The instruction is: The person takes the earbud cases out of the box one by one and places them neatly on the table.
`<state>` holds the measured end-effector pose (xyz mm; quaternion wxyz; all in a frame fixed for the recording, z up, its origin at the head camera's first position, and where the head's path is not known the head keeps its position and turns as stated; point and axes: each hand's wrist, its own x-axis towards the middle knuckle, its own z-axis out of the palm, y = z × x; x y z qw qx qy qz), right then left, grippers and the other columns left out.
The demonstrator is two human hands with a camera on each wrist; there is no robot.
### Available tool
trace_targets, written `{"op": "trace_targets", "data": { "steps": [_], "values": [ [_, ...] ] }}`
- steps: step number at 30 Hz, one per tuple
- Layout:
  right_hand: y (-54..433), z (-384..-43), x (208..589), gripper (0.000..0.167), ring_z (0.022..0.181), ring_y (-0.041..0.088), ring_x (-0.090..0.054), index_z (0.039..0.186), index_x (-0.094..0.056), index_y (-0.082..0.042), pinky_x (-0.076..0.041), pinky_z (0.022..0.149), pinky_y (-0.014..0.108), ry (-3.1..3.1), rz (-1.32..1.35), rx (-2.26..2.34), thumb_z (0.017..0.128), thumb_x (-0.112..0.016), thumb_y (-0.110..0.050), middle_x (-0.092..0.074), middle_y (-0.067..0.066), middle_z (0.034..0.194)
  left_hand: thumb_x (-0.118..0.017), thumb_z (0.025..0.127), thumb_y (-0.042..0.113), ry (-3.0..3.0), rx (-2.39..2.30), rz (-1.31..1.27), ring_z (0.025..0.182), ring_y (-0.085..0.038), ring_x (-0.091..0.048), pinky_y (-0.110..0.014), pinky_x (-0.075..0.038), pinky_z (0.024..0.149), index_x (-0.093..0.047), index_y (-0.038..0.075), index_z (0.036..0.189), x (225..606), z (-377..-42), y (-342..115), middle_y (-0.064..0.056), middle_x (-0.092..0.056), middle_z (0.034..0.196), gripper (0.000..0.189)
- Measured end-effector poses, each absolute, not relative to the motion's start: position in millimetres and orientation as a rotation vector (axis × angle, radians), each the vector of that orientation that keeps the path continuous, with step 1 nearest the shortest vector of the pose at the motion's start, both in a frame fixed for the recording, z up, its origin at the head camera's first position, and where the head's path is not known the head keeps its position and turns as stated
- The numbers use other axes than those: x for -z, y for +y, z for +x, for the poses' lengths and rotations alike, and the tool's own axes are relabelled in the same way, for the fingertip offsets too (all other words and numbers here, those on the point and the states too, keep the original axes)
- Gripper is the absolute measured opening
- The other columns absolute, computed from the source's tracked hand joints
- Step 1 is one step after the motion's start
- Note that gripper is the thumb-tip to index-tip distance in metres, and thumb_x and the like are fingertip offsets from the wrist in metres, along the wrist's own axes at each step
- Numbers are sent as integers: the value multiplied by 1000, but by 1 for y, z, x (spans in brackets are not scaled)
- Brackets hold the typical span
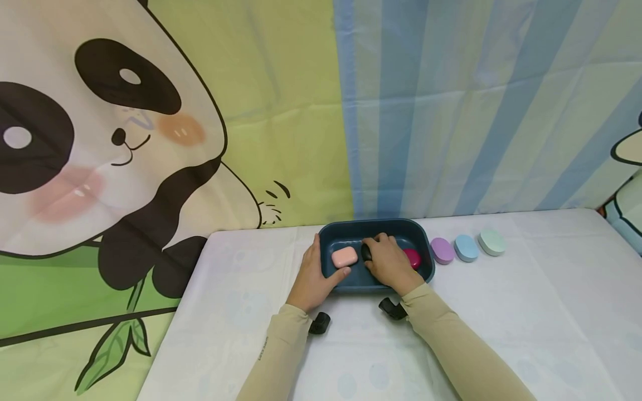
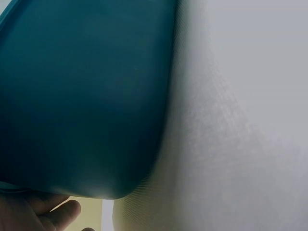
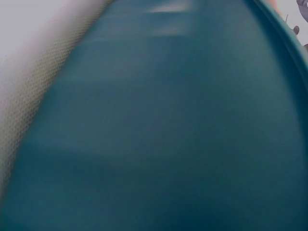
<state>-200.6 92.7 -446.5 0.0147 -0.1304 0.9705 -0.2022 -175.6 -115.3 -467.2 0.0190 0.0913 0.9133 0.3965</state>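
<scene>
Behind the white table (image 1: 241, 345), panda-print fabric (image 1: 281, 67) fills 12 o'clock. At a blue tray's (image 1: 371, 225) 9 o'clock end, the left hand (image 1: 312, 283) spreads its fingers wide; inside, the right hand (image 1: 390, 263) pinches a black block (image 1: 366, 253), pink block (image 1: 344, 257) toward 9, magenta block (image 1: 413, 258) toward 3. Positioning it seems in hand, calling next for gentle release.

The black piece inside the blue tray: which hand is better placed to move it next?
Probably the right hand: it grips the black piece, while the left hand is at the left end of the tray.
</scene>
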Motion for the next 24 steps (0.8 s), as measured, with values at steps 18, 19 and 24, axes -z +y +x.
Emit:
{"op": "trace_targets", "data": {
  "steps": [18, 19, 24],
  "values": [
    [102, -188, 433, 54, 111, 43, -56, 135, -61, 1, -53, 89, 51, 3103, -462, 746, 89, -78, -20, -58, 27, 127, -68, 89, 61, 2842, -1227, 303, 152, -29, -17, -52, -25, 118, -1, 11, 163, 469, -175, -116, -13, -15, 166, 111],
    [103, -187, 432, 54, 111, 43, -56, 135, -61, 1, -53, 88, 51, 3109, -463, 756, 88, -78, -20, -58, 27, 127, -67, 89, 62, 2843, -1225, 304, 152, -29, -17, -52, -25, 118, -1, 11, 163, 469, -175, -116, -13, -15, 167, 111],
    [107, -182, 426, 55, 112, 42, -57, 135, -62, 0, -52, 88, 53, 3143, -453, 790, 87, -78, -21, -58, 27, 127, -64, 87, 69, 2840, -1225, 306, 152, -29, -16, -52, -25, 118, 0, 11, 163, 469, -175, -116, -12, -14, 167, 114]
  ]
}}
